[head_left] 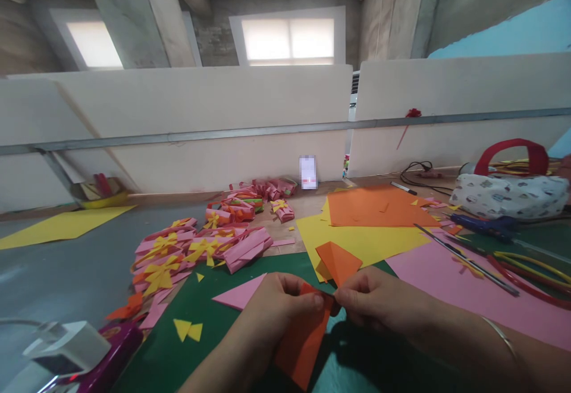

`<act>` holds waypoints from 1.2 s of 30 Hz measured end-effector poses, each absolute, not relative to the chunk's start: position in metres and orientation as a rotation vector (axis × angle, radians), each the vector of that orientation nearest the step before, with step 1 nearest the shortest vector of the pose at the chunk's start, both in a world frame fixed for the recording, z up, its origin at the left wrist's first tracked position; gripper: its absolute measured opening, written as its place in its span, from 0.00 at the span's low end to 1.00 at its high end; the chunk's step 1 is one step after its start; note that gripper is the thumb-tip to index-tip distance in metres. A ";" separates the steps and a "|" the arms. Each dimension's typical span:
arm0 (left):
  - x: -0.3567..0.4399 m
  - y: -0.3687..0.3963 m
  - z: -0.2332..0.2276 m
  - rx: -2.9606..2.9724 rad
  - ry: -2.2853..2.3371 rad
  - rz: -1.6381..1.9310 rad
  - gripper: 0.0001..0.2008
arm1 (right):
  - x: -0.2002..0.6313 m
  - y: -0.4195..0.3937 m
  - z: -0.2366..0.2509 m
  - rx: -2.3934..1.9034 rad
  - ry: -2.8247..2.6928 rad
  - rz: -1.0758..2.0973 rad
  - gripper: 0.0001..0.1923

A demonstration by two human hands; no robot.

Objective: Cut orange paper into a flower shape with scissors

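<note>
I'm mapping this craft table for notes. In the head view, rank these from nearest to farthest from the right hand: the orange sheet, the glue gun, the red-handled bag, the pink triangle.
Measured from the right hand:
1. Pink triangle, to its left on the green mat.
2. Orange sheet, straight beyond it, on the yellow paper.
3. Glue gun, right and farther back.
4. Bag, far right, behind the glue gun.

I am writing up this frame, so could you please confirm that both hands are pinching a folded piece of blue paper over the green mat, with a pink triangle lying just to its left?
Not quite: the paper is orange, not blue. The head view shows the left hand and the right hand pinching a folded orange paper over the green mat, with the pink triangle lying just to its left.
</note>
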State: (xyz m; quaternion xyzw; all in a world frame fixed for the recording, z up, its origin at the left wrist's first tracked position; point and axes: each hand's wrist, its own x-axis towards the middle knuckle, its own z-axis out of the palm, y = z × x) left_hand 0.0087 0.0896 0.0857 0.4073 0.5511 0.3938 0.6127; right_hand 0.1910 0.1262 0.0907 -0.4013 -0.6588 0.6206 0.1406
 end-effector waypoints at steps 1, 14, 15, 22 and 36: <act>0.009 0.090 0.086 0.940 1.272 0.898 0.11 | 0.191 0.126 0.091 -1.162 -1.903 1.789 0.21; 0.010 0.090 0.086 0.931 1.299 0.883 0.10 | 0.190 0.124 0.088 -1.175 -1.891 1.785 0.21; 0.011 0.089 0.087 0.938 1.299 0.874 0.09 | 0.190 0.124 0.087 -1.171 -1.886 1.790 0.21; 0.014 0.085 0.088 1.004 1.333 0.800 0.09 | 0.188 0.123 0.090 -1.206 -1.866 1.641 0.16; 0.024 0.083 0.093 1.327 1.392 0.689 0.25 | 0.186 0.119 0.096 -1.127 -1.967 1.541 0.02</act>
